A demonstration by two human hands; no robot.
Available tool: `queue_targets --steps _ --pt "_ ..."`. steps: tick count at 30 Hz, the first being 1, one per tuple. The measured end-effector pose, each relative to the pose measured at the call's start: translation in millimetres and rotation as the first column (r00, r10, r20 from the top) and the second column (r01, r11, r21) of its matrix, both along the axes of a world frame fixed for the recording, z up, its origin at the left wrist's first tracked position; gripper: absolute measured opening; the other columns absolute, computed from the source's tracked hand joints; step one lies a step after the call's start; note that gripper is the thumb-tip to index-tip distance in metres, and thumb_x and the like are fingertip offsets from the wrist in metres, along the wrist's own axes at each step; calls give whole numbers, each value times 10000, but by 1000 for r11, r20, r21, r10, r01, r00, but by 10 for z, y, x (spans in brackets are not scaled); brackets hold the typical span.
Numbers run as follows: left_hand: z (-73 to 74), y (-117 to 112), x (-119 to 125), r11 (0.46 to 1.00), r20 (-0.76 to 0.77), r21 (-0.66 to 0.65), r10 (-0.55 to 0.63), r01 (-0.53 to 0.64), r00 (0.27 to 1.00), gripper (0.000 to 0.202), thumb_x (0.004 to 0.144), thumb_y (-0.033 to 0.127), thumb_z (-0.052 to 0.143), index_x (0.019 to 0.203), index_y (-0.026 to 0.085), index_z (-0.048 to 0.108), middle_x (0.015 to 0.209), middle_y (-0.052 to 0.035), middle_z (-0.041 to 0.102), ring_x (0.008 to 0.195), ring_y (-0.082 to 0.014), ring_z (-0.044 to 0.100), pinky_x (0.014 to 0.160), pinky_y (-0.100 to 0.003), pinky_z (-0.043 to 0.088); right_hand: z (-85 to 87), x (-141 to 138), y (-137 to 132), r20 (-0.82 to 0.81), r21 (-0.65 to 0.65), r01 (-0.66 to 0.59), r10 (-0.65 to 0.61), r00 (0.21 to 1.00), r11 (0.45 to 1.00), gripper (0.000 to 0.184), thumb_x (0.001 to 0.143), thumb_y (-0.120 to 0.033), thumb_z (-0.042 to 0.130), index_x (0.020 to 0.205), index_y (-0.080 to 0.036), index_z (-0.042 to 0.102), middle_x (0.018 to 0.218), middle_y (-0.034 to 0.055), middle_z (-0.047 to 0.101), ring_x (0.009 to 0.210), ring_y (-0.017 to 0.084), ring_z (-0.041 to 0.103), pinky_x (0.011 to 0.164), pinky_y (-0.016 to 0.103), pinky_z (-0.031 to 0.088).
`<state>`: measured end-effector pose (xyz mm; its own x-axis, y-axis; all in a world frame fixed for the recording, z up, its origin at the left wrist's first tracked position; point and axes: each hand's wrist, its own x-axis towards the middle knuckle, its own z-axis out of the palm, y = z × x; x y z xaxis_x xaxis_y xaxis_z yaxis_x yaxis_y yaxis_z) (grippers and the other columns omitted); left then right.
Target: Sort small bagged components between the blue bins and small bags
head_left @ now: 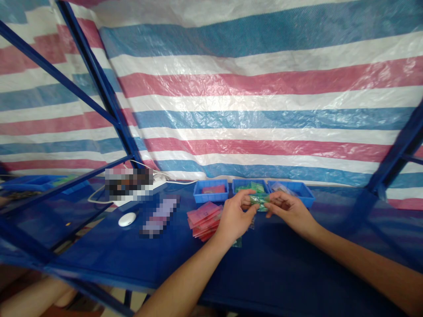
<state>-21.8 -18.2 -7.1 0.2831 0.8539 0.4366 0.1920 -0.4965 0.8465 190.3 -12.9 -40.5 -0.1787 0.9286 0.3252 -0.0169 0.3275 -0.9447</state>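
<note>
Between my two hands, above the blue table, is a small green plastic bag (260, 201). My left hand (235, 214) pinches its left end, and my right hand (287, 208) pinches its right end. What is inside the bag is too small to make out. Left of my left hand lies a stack of red plastic bags (204, 221), partly covered by that hand. A bit of another green bag (238, 241) shows under my left wrist. Just behind my hands stands a blue bin with green bags (257, 187), its front partly hidden.
A blue bin (211, 199) with red bags stands left; another blue bin (306, 200) with clear bags stands right. A white round case (127, 219), a blurred-out flat object (161, 215) and a power strip (142, 195) lie left. Another person's arm (36, 295) shows lower left.
</note>
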Motion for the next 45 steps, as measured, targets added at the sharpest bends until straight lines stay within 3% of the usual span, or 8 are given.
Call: queue_targets --steps 10,15,18,22,25,32,41,45 --pt "-40 10 7 997 9 12 -79 79 997 424 915 187 684 1327 203 588 981 -52 760 884 -181 753 843 -325 623 27 -11 -30 1 -44 -90 90 996 995 419 791 -499 849 1023 -237 619 904 25 766 700 197 718 731 370 608" --pt "-26 -1 11 994 36 108 6 -10 999 329 913 207 694 1239 186 655 1261 -128 679 1113 -217 713 930 -348 630 55 23 -3 -17 1 40 -40 999 999 380 836 -528 799 989 -257 582 704 -13 702 617 195 683 662 350 578" --pt "-32 -21 10 991 -5 128 -21 21 1000 316 925 301 711 1220 187 697 1271 -138 669 1093 -227 718 928 -369 636 50 26 -1 -40 8 88 -88 995 996 384 832 -533 797 987 -271 563 703 -18 690 619 199 681 646 348 583" --pt "-59 -37 17 989 -44 107 -101 105 994 479 897 372 754 1337 212 652 1319 -133 669 1101 -242 721 946 -388 633 -1 -16 -43 41 57 -8 6 999 998 393 801 -468 836 1073 -276 627 939 36 736 858 241 737 762 373 627" --pt "-62 -15 0 984 -132 170 -37 60 990 431 923 339 715 1332 215 655 1290 -121 696 1130 -256 704 985 -411 608 -29 -41 -78 141 116 -48 31 990 992 368 845 -427 801 1148 -267 665 1132 75 723 1040 269 722 846 397 633" --pt "-47 39 -34 988 -140 156 38 -16 989 297 949 280 653 1234 207 697 1100 -81 761 893 -205 743 842 -343 623 3 14 -33 96 193 133 -154 983 972 424 839 -449 810 1188 -273 648 1025 67 695 920 246 698 754 368 632" --pt "-24 -9 3 995 -82 70 -61 67 995 383 939 199 644 1319 216 605 996 -52 760 877 -179 744 844 -327 625 -8 6 -40 102 41 2 -6 995 999 374 789 -512 840 1004 -249 683 907 29 744 745 210 698 741 364 610" --pt "-34 -6 7 993 -34 122 -6 10 999 424 907 181 682 1324 210 609 1222 -113 701 1083 -211 707 881 -334 632 50 11 -29 56 2 41 -42 998 999 403 799 -568 810 971 -259 617 782 0 724 652 199 683 684 360 598"
